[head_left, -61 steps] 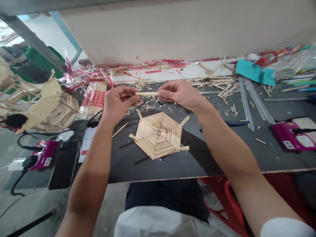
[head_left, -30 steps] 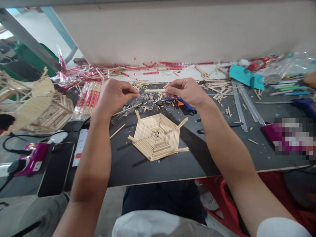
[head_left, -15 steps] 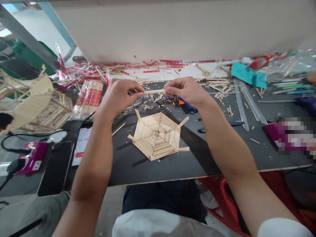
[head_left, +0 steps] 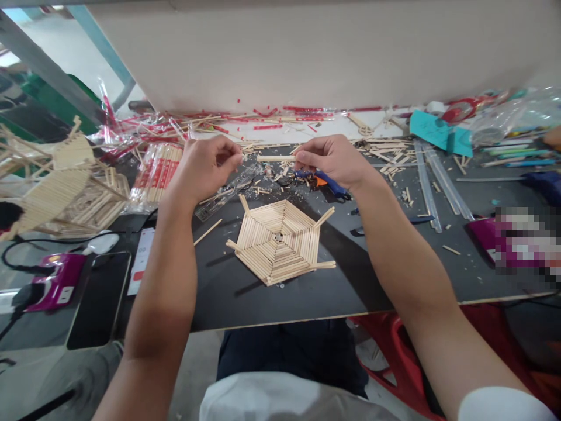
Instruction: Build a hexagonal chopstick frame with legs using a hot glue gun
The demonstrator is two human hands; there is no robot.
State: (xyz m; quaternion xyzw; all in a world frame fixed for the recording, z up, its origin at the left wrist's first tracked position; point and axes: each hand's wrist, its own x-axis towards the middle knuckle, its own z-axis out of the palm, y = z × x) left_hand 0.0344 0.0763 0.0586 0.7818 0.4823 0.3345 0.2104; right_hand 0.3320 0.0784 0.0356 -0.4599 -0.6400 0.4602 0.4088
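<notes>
My right hand pinches a short wooden stick by one end, its free end pointing left. Thumb and fingertips of my left hand are pressed together, apart from that stick; anything between them is too small to make out. Below both hands a hexagonal panel of wooden sticks lies on the dark table. Paired stick ends jut out from several of its corners. A loose stick rests left of the panel. The blue glue gun lies beneath my right hand.
Wrapped chopstick bundles and a larger stick model stand at the left. Nearer are a black phone and a purple power strip. Cut stick pieces litter the back. Clear glue sticks lie right.
My left hand has let go of the stick's left end and drawn away to the left. The stick stays in my right hand.
</notes>
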